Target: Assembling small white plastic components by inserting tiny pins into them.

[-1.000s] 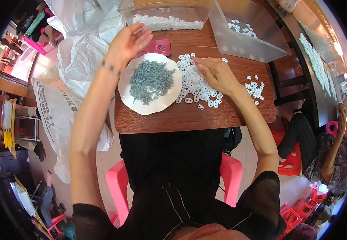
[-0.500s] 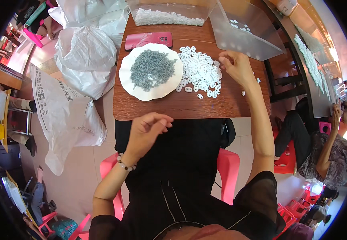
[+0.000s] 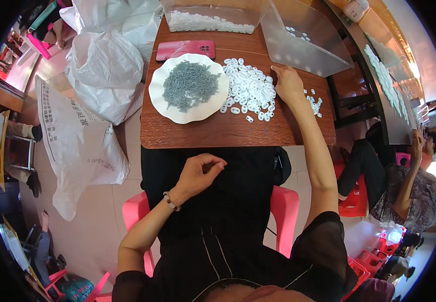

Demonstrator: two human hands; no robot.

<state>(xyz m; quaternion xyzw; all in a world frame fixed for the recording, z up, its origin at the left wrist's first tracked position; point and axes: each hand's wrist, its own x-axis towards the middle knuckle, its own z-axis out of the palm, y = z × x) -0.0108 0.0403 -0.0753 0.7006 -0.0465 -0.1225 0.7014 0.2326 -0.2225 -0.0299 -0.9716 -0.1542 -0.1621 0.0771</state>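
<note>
My right hand (image 3: 289, 84) rests at the right edge of a heap of small white oval pieces with two holes (image 3: 250, 85), on the wooden table. Its fingers are bent and drawn together; what is under the fingertips is hidden. Over my lap, below the table's front edge, my left hand (image 3: 197, 173) is curled, thumb against forefinger. Anything in that pinch is too small to make out. Left of the heap stands a white scalloped plate (image 3: 157, 103) bearing short grey-green rods (image 3: 191, 83).
A pink phone (image 3: 186, 50) lies behind the plate. At the back stand a clear bin of white pieces (image 3: 210, 22) and a tilted clear bin (image 3: 306, 53). Loose white pieces (image 3: 314, 104) lie right of my forearm. White sacks (image 3: 84, 146) stand left; another person (image 3: 404, 186) sits right.
My right hand has come down toward the heap's right edge, and its forearm has shifted left, uncovering loose white pieces. My left hand has moved slightly down and right, away from the table edge.
</note>
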